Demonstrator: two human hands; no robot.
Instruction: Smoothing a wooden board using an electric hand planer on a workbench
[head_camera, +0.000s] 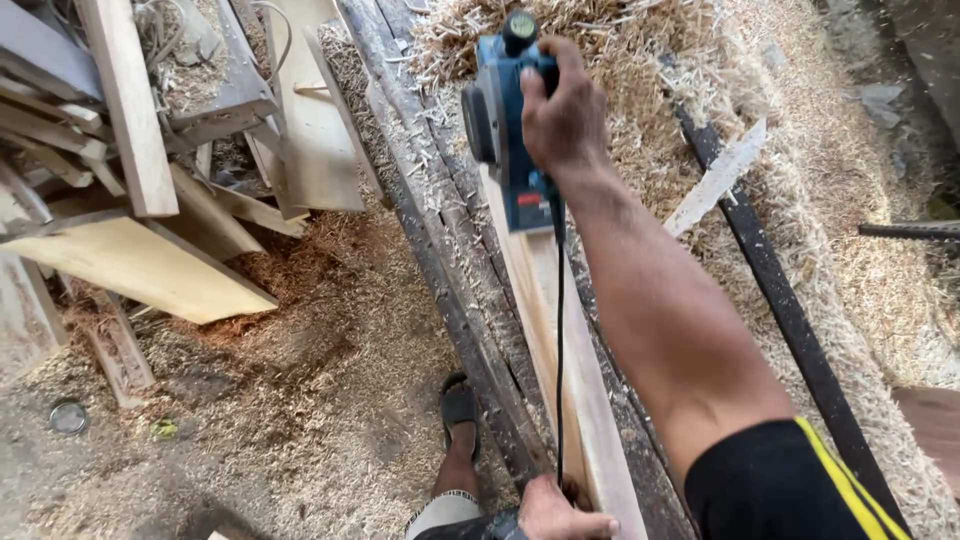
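My right hand (563, 118) grips the handle of a blue electric planer (505, 120), which rests on the far end of a long pale wooden plank (560, 350). The plank lies lengthwise on a dark, worn workbench (450, 260). A black power cord (559, 330) hangs from the planer and runs down along the plank. My left hand (560, 512) rests at the near end of the plank, at the bottom edge of the view, fingers pressed against the wood beside the cord. My right arm stretches out over the plank.
Heaps of wood shavings (760, 130) cover the right side of the bench and the floor. A pile of boards and offcuts (150, 170) lies at upper left. My sandalled foot (460, 420) stands on the sawdust floor. A dark strip (780, 300) runs diagonally at right.
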